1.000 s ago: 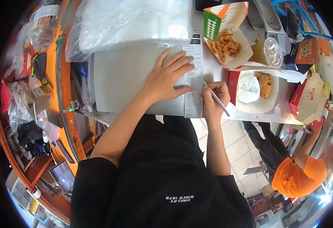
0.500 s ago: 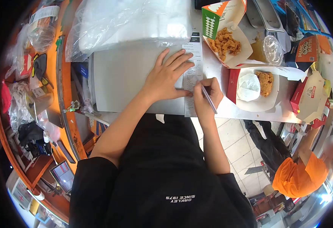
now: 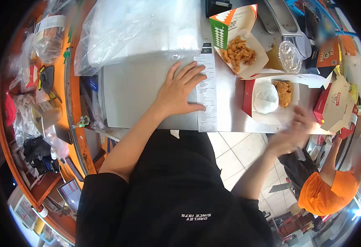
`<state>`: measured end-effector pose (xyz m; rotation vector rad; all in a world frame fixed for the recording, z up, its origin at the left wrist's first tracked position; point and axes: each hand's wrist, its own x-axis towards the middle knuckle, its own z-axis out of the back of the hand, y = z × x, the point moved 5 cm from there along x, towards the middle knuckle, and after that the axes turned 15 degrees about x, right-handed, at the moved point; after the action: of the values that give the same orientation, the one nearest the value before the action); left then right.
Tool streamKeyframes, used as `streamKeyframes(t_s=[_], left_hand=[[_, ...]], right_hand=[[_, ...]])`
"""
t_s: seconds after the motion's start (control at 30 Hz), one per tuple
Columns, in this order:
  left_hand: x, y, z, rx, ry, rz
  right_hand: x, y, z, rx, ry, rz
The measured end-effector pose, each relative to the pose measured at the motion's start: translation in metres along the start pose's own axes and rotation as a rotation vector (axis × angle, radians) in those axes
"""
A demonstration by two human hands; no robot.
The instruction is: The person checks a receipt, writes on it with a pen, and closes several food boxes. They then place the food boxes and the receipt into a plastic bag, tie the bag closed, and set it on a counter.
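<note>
Right hand (image 3: pixel 292 131) (motion-blurred), grip unreadable

The left hand (image 3: pixel 179 92) is lying flat, fingers spread, pinning the receipt (image 3: pixel 208 111) to the steel counter (image 3: pixel 131 90). The right hand (image 3: pixel 292 132) is showing blurred by the counter's edge, just below the red meal tray (image 3: pixel 248 96), its grip unreadable.

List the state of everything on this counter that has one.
Left hand: open, flat, fingertips on the receipt.
Right hand: blurred, grip unclear, beside the meal tray.
Receipt: unrolled, lying flat.
Fried chicken box: lid open.
Meal tray: uncovered, rice and cutlet inside.
Plastic cup: lid on.
</note>
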<state>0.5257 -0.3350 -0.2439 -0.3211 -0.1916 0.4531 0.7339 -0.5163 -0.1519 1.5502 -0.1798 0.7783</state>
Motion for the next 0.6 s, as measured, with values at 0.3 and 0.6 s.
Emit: streamKeyframes(t_s=[0.3,0.6], left_hand=[[0.001,-0.002,0.001,0.032,0.019,-0.032],[0.008,-0.011,0.001,0.092,0.008,-0.077]], right_hand=[[0.137,-0.16,0.231,-1.072,-0.019,0.105],[0.126,-0.146,0.155,-0.897,0.022,0.022]])
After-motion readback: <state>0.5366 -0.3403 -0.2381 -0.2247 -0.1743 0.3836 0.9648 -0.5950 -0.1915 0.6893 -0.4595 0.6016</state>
